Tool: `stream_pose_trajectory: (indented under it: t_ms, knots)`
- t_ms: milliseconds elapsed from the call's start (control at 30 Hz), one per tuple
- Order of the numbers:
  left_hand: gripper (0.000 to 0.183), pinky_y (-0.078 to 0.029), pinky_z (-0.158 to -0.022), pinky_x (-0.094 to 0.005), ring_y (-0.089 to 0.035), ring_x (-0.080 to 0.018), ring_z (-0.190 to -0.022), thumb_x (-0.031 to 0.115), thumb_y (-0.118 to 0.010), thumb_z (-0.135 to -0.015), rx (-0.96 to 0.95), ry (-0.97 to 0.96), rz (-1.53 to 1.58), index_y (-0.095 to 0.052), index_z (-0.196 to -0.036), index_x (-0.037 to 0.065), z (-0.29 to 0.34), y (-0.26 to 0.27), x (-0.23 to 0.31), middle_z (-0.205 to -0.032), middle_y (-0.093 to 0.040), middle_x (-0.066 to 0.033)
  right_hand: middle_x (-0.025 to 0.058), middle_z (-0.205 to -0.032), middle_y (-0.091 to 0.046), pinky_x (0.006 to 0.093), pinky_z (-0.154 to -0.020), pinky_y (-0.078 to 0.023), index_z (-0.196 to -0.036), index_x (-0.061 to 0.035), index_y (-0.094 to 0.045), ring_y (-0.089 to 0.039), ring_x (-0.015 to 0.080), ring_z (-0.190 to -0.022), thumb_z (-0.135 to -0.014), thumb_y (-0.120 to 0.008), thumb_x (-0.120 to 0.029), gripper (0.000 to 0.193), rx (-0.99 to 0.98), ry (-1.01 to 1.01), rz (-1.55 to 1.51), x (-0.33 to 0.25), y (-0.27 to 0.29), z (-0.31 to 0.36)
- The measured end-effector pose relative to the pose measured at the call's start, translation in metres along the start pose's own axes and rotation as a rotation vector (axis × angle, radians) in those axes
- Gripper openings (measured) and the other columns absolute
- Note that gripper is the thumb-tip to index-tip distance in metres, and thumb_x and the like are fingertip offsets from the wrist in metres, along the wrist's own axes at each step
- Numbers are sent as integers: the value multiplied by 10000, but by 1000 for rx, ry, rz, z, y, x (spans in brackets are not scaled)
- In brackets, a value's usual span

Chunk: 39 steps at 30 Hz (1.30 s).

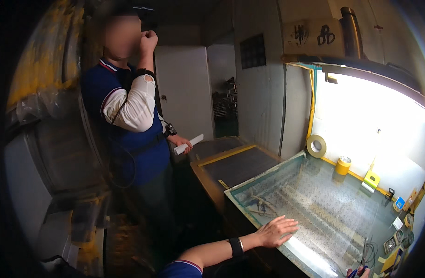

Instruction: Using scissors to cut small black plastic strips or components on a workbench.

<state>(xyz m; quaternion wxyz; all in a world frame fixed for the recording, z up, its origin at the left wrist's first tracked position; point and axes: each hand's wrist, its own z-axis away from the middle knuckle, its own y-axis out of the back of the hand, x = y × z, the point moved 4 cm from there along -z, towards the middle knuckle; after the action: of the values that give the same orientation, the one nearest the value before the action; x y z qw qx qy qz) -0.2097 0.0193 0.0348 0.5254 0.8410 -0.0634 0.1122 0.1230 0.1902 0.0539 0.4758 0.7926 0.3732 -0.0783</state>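
My left hand (276, 231) lies flat, fingers stretched out, at the near left edge of a glass-topped table (268, 185). A dark band circles that wrist. Under the glass glare, a translucent sheet with rows of small marks (323, 208) covers much of the table. At the bottom edge, my right hand (361, 273) is closed round the dark blue handles of scissors (364, 255), their metal blades pointing away from me. Most of this hand is cut off by the picture's edge. Thin cords (372, 248) lie beside the blades.
Tape rolls (316, 146), a yellow dispenser (371, 180) and small items line the table's back and right edges, below a bright panel (370, 106). A framed dark screen (240, 164) stands beyond. At left stands another person (133, 120) holding a white roll (189, 144).
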Motion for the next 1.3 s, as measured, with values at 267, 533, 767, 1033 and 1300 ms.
stream_pose_trajectory:
  t_ms: [267, 533, 767, 1033, 1300]
  knots:
    - [392, -219, -1038, -434, -343, -228, -1236, 232, -485, -849, 8, -17, 27, -471, -1223, 117, -1, -3, -3, -1311, -406, -87, 169, -800, -579, 386, -688, -437, -909, -16, -541, -555, 317, -748, -704, -677, -273, 355, 37, 3, -32, 8, -3, 2]
    - [379, -243, -1024, -434, -369, -236, -1217, 222, -508, -833, 39, -25, -18, -494, -1194, 108, -1, 3, 1, -1300, -420, -85, 175, -792, -576, 389, -679, -437, -904, -6, -536, -550, 324, -740, -715, -662, -260, 341, 1, -33, -80, 2, 2, 0]
    - [379, -227, -1030, -424, -343, -224, -1237, 240, -469, -855, 4, -20, 41, -489, -1200, 85, 2, 1, -5, -1304, -412, -96, 165, -776, -576, 375, -666, -440, -900, -10, -541, -544, 306, -708, -704, -667, -233, 323, 5, -33, -99, 1, 1, 8]
    - [381, -236, -1024, -431, -353, -233, -1228, 244, -463, -856, 15, -20, 37, -488, -1200, 81, 3, 7, 3, -1302, -413, -98, 172, -788, -575, 387, -668, -434, -863, -21, -530, -544, 312, -725, -724, -642, -222, 269, 22, -3, -113, 0, 6, 4]
    - [382, -240, -1025, -423, -364, -230, -1220, 238, -466, -857, 27, -32, -4, -481, -1205, 82, 9, 5, 9, -1294, -423, -92, 172, -783, -581, 391, -678, -442, -876, -25, -539, -554, 323, -724, -717, -648, -221, 274, 37, -13, -101, 8, 6, 15]
